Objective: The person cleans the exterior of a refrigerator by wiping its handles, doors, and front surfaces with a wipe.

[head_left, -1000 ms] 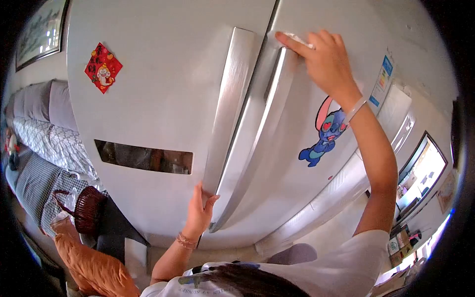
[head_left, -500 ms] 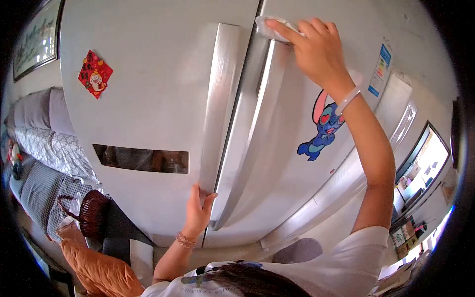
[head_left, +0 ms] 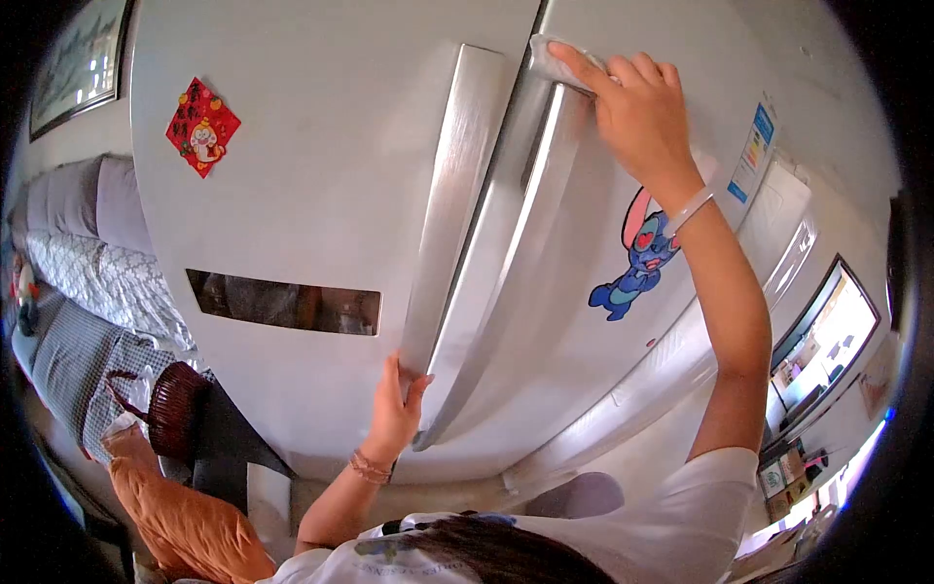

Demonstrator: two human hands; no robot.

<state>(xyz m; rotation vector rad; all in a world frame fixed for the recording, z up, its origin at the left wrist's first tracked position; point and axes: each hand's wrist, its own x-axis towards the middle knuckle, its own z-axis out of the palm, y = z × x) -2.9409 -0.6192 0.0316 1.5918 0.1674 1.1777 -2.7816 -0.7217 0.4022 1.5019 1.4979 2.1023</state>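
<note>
My right hand (head_left: 646,115) presses a white cloth (head_left: 562,64), thin like a wipe or tissue, against the right door of a silver-grey refrigerator (head_left: 321,175). The cloth lies just above the top of the right door handle (head_left: 533,219), beside the gap between the doors. Low down, my left hand (head_left: 394,414) is at the bottom end of the left door handle (head_left: 457,161), its thumb and index finger on either side of it. The other fingers of that hand are hidden from view.
The left door carries a red diamond-shaped sticker (head_left: 202,127) and a dark window (head_left: 282,302). On the right door are a blue cartoon sticker (head_left: 630,268) and an energy label (head_left: 751,154). A sofa (head_left: 107,282), brown basket (head_left: 178,411) and orange cushion (head_left: 185,511) stand at left.
The view has shifted a little, so the refrigerator and both hands appear slightly farther right. The cloth stays near the top of the right handle, and my left hand keeps its place.
</note>
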